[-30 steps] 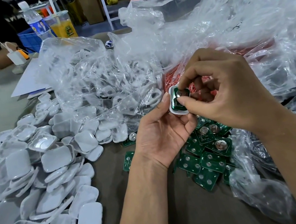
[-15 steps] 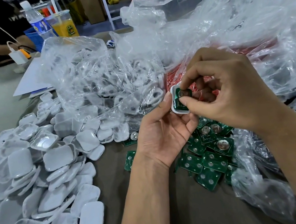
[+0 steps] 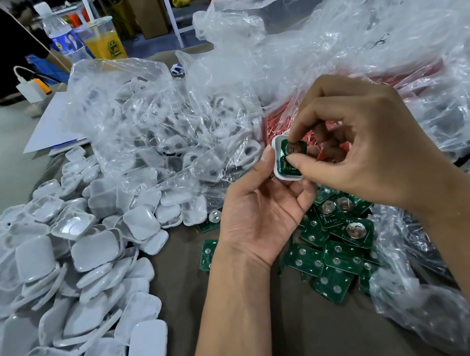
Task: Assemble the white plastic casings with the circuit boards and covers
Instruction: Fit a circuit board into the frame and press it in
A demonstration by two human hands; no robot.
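Observation:
My left hand [image 3: 258,219] holds a white plastic casing [image 3: 277,154] upright between thumb and fingers. A green circuit board [image 3: 286,165] with a round silver battery sits inside the casing. My right hand [image 3: 363,143] pinches that board with thumb and forefinger, pressing it into the casing. A heap of loose green circuit boards [image 3: 336,254] lies on the table just below both hands. A big pile of white casings and covers [image 3: 70,277] spreads over the left of the table.
Clear plastic bags [image 3: 167,127] with more white parts and red pieces [image 3: 275,121] stand behind my hands and run down the right side. A water bottle [image 3: 61,33], an orange drink cup [image 3: 103,39], a white charger [image 3: 32,91] and paper lie at the far left.
My right fingers have shifted slightly on the board in the casing. The other person's forearm at the far left has withdrawn from the table.

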